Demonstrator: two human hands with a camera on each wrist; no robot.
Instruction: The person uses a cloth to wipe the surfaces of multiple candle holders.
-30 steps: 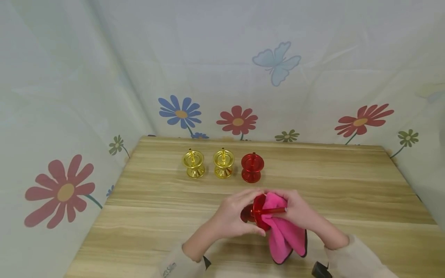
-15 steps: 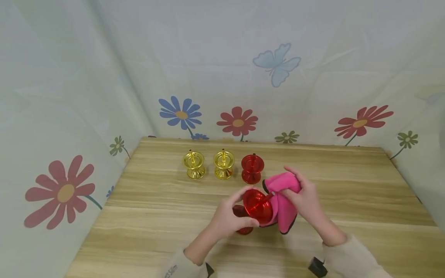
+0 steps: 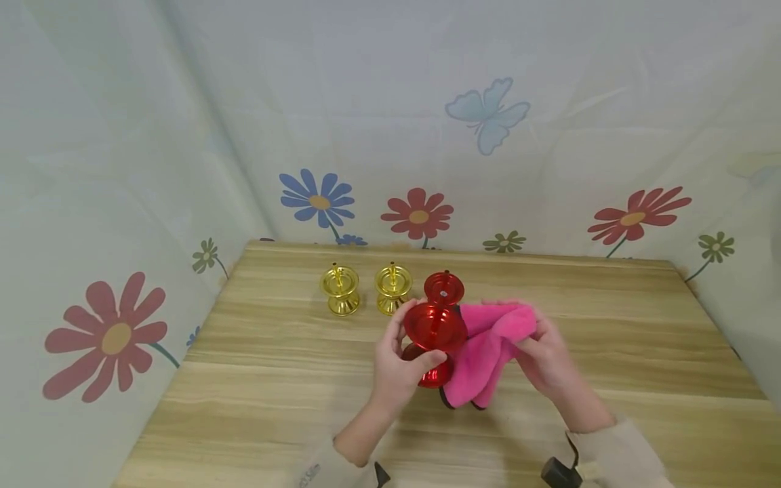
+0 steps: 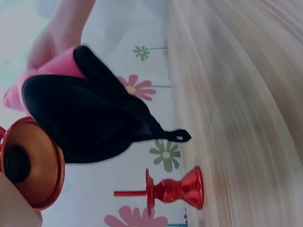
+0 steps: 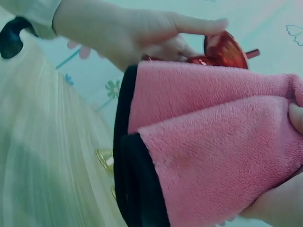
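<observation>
A red shiny candle holder (image 3: 434, 329), with a wide dish and a central spike, is gripped by my left hand (image 3: 390, 369) above the table. Its hollow underside (image 4: 40, 165) faces the left wrist view. My right hand (image 3: 547, 359) holds a folded pink plush cloth (image 3: 488, 349) beside the candle holder's right side. The cloth has a black border, and a black face (image 4: 90, 116) with a small hanging loop shows in the left wrist view. Part of the candle holder is hidden behind the cloth (image 5: 218, 127) in the right wrist view.
Behind my hands, another red candle holder (image 3: 444, 287) stands upright on the wooden table (image 3: 274, 379). Two gold candle holders, one farther left (image 3: 339, 283) and one nearer (image 3: 393, 281), stand in line with it. A flowered curtain (image 3: 366, 122) hangs behind the table.
My left hand has raised the candle holder and turned it from sideways to nearly upright. My right hand's cloth has moved from the spike and dish to the holder's right side.
</observation>
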